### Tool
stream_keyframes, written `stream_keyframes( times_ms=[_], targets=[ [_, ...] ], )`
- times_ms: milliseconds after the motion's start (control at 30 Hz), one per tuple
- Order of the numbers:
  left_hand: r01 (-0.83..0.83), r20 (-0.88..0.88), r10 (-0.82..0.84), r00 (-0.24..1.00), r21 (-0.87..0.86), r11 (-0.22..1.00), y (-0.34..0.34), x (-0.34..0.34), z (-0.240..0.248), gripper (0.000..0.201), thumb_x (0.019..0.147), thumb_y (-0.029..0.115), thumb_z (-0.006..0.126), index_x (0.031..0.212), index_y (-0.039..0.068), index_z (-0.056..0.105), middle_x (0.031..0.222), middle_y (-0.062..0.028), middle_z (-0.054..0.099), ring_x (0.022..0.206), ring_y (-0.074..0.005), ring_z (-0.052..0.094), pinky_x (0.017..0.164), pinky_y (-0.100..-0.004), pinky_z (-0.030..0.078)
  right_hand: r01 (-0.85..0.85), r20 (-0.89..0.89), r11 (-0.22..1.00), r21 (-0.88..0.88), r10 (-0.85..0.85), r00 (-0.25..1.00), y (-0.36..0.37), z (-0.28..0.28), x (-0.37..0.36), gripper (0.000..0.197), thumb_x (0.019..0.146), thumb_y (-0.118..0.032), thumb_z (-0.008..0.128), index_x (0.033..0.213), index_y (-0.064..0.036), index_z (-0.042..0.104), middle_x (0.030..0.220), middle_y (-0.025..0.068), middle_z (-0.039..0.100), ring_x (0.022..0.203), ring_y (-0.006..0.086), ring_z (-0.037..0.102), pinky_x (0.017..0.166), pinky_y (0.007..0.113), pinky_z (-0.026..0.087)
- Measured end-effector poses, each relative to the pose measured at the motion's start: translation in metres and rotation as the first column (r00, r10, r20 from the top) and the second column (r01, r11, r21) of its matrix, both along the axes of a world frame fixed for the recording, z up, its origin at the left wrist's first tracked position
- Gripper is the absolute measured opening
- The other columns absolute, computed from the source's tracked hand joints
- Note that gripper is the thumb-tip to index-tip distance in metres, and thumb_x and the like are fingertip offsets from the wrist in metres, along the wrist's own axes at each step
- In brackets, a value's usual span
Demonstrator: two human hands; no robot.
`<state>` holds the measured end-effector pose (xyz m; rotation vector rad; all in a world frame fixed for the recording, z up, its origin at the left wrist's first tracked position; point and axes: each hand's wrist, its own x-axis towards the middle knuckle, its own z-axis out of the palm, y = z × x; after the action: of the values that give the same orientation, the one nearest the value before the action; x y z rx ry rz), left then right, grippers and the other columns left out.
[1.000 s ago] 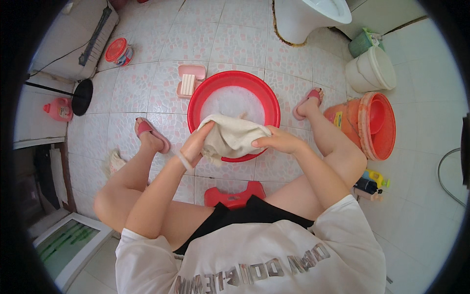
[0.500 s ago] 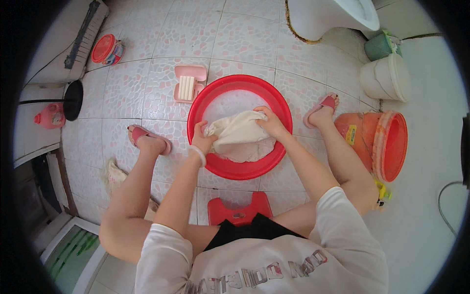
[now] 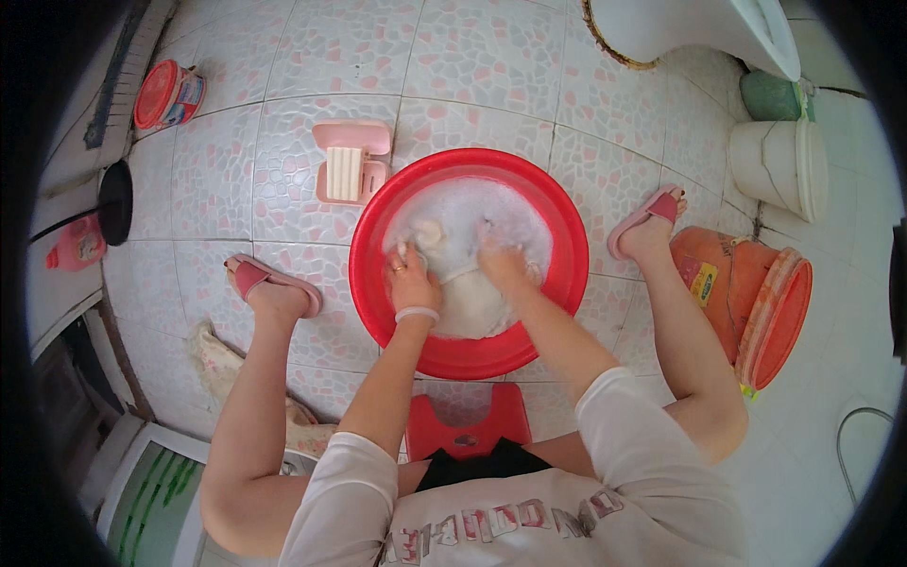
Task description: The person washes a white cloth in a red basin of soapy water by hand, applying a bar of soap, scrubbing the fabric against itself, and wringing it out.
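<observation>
A soaked white cloth (image 3: 472,304) lies partly under sudsy water in a red basin (image 3: 453,361) between my feet. My left hand (image 3: 414,283), with a ring and a pale wristband, presses on the cloth's left side, back up and fingers stretched toward the far rim. A pale fold of the cloth pokes from the foam by those fingertips. On the right side, my right hand (image 3: 503,266) dips into the foam at the cloth's edge; its fingers are blurred and partly under suds.
Beyond the basin's left rim sits an open pink soap box (image 3: 351,137) with a ribbed white soap bar (image 3: 344,174). A red stool (image 3: 468,425) stands close in front of me. An orange bucket (image 3: 704,274) lies tipped at right, near a white bucket (image 3: 770,168). Patterned fabric (image 3: 222,364) lies left.
Both hands have gone down into the basin, and the cloth, earlier held up bunched between them, now lies spread in the suds. My left fingers have straightened. The view has shifted slightly.
</observation>
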<state>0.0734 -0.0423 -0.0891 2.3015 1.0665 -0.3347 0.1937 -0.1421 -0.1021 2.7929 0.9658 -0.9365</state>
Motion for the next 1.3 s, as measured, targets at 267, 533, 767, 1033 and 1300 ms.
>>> stream_keyframes(
  times_ms=[267,533,767,1033,1300],
  targets=[
    [-0.410,0.212,0.902,0.376,-0.835,0.367,0.010,-0.010,-0.049,0.056,0.076,0.016,0.056,0.129,0.006,0.038,0.135,-0.0169,0.035,0.121,-0.0329,0.037,0.101,-0.0383,0.030,0.235,-0.293,0.958,0.166,-0.179,0.939,0.006,0.008,0.022,0.053,0.069,-0.016,0.067,0.119,-0.0101,0.051,0.121,0.0221,0.044,0.115,0.0344,0.042,0.088,0.043,0.042],
    [0.084,-0.351,0.844,0.406,-0.905,-0.417,0.026,0.023,-0.001,0.051,0.088,0.039,0.048,0.131,0.015,0.037,0.117,-0.0107,0.053,0.103,-0.0268,0.052,0.085,-0.0402,0.044,0.600,-0.630,0.582,0.549,-0.183,0.755,0.025,0.072,-0.060,0.027,0.067,-0.011,0.070,0.083,-0.0013,0.050,0.109,0.0164,0.050,0.105,0.0307,0.049,0.088,0.036,0.039],
    [0.398,-0.406,0.777,0.481,-0.689,-0.606,-0.003,0.004,-0.029,0.030,0.091,0.031,0.049,0.112,0.010,0.050,0.095,-0.0045,0.059,0.070,-0.0182,0.058,0.057,-0.0295,0.049,0.317,-0.236,0.667,0.674,-0.212,0.948,0.030,0.135,-0.110,0.022,0.070,-0.016,0.067,0.070,-0.0062,0.047,0.067,0.0098,0.051,0.059,0.0324,0.053,0.062,0.041,0.040],
    [0.094,-0.415,0.830,0.372,-0.873,-0.479,-0.026,-0.004,0.025,0.028,0.092,0.034,0.046,0.094,0.008,0.056,0.083,-0.0035,0.057,0.071,-0.0151,0.057,0.064,-0.0287,0.048,0.330,-0.067,0.750,0.573,-0.358,0.931,0.034,0.116,-0.069,0.015,0.067,-0.016,0.063,0.066,-0.0071,0.051,0.064,0.0099,0.058,0.059,0.0329,0.057,0.054,0.044,0.041],
    [-0.277,-0.014,0.839,0.545,-0.947,0.164,0.028,-0.006,0.056,0.039,0.088,0.032,0.053,0.120,0.009,0.045,0.101,-0.0052,0.055,0.092,-0.0167,0.054,0.082,-0.0316,0.041,0.387,-0.067,0.739,0.552,-0.423,0.903,0.002,0.064,0.013,0.015,0.075,-0.017,0.059,0.077,-0.0048,0.051,0.086,0.0150,0.060,0.083,0.0342,0.057,0.070,0.043,0.043]
  ],
)
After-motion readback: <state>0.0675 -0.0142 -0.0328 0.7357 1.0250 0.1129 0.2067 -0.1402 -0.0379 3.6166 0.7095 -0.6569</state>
